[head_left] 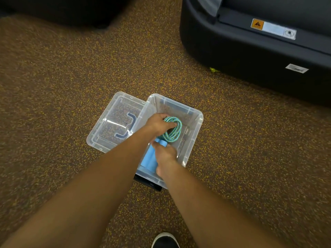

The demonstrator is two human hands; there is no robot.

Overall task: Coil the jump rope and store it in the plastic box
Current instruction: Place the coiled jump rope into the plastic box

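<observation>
A clear plastic box (194, 129) stands open on the speckled floor. Inside its walls, my left hand (158, 123) grips the coiled teal-and-blue jump rope (174, 133), fingers wrapped through the loops. My right hand (165, 154) is closed on the two light-blue handles (149, 159), which point toward the box's near end. Both hands and the rope are within the box opening; whether the rope touches the bottom is hidden by my hands.
The box's clear lid (111, 122), with a blue handle, lies flat on the floor against the box's left side. A large black machine base (250, 56) fills the upper right. A black shoe tip (164, 240) shows at the bottom edge.
</observation>
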